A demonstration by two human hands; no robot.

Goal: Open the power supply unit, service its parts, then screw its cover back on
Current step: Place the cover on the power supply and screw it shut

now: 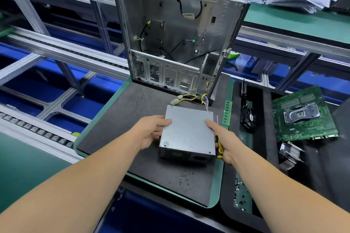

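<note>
The power supply unit (pixel 187 130) is a grey metal box with its cover on, lying on the dark foam mat (pixel 132 111). Its yellow and purple wires (pixel 197 98) trail toward the case behind it. My left hand (pixel 151 132) grips the box's left side, thumb on top. My right hand (pixel 223 142) presses against the right side with the index finger laid on the cover, while it also holds a yellow-and-black screwdriver (pixel 219 147) in the palm. A screw (pixel 164 144) shows at the cover's near left corner.
An empty open computer case (pixel 180 30) stands upright behind the unit. To the right lie a RAM stick (pixel 227 112), a black fan (pixel 249 117), a green motherboard (pixel 303 115), a heatsink (pixel 289 155) and several loose screws (pixel 240 195). Conveyor rails run on the left.
</note>
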